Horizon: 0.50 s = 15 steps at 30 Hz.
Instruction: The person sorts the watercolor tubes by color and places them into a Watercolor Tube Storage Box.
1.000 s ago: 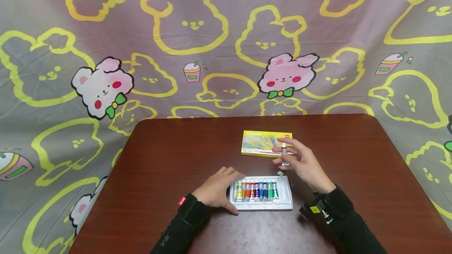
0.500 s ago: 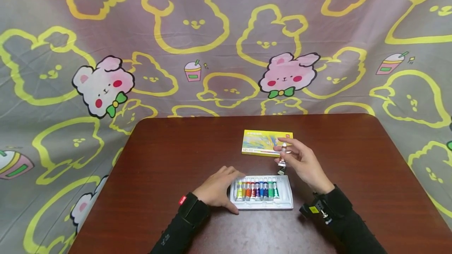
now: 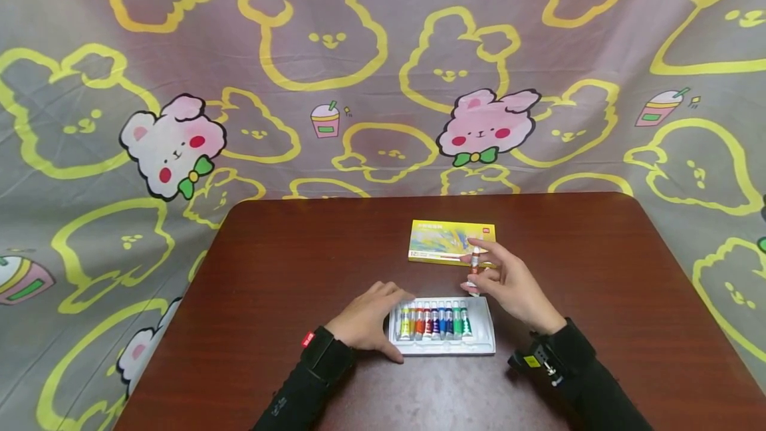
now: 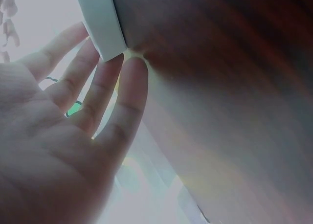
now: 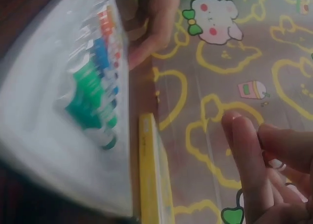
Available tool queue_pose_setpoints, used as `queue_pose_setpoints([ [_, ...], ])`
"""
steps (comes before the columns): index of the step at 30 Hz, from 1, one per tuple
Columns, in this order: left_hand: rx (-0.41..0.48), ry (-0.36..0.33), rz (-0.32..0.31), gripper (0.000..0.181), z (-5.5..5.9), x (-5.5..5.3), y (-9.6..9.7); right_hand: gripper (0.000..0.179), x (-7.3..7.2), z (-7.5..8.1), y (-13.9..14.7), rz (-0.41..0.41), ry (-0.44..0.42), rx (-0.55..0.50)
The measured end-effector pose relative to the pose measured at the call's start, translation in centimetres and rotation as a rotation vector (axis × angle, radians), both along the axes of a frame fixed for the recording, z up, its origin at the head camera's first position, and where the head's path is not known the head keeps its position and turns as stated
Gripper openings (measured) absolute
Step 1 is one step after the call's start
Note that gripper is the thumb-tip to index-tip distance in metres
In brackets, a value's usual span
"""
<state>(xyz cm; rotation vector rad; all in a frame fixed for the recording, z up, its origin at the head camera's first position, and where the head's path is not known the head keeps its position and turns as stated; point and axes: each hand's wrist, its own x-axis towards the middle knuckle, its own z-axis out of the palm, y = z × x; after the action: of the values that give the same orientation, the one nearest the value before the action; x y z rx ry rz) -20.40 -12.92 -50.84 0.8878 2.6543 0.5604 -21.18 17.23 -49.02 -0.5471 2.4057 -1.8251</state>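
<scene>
Several paint tubes (image 3: 435, 323), running from yellow through red and blue to green, lie side by side in a white paint tray (image 3: 482, 344). My left hand (image 3: 372, 318) holds the tray's left end, thumb at the near edge and fingers at the far edge. In the left wrist view its fingers (image 4: 132, 82) lie against the white tray edge (image 4: 100, 26). My right hand (image 3: 509, 285) pinches a reddish-brown paint tube (image 3: 475, 261), white cap up, just over the tray's far right corner. In the right wrist view the fingers (image 5: 249, 150) mostly hide this tube.
A flat yellow paint box (image 3: 437, 241) lies behind the tray, partly covered by my right fingers. Everything sits on a dark brown table (image 3: 299, 251). A patterned cloth (image 3: 383, 85) hangs along its far side.
My right hand has shifted slightly left with the brown tube, which stands more upright. A small dark item seen below it earlier is now out of sight. The left hand and tray stay put.
</scene>
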Motion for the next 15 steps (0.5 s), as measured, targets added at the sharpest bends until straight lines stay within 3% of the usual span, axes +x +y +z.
queue_pose_setpoints([
  [9,-0.001,0.002,-0.005,0.100,-0.1,-0.1,0.0,0.060,2.0,1.2,-0.1,-0.026,-0.004,0.137],
  [11,-0.001,-0.002,-0.005,0.100,-0.1,-0.1,-0.1,0.059,2.2,0.7,0.1,-0.022,0.025,0.208],
  [15,-0.001,-0.004,-0.001,0.101,-0.2,-0.1,-0.1,0.058,2.3,-1.9,0.6,0.051,0.096,0.300],
])
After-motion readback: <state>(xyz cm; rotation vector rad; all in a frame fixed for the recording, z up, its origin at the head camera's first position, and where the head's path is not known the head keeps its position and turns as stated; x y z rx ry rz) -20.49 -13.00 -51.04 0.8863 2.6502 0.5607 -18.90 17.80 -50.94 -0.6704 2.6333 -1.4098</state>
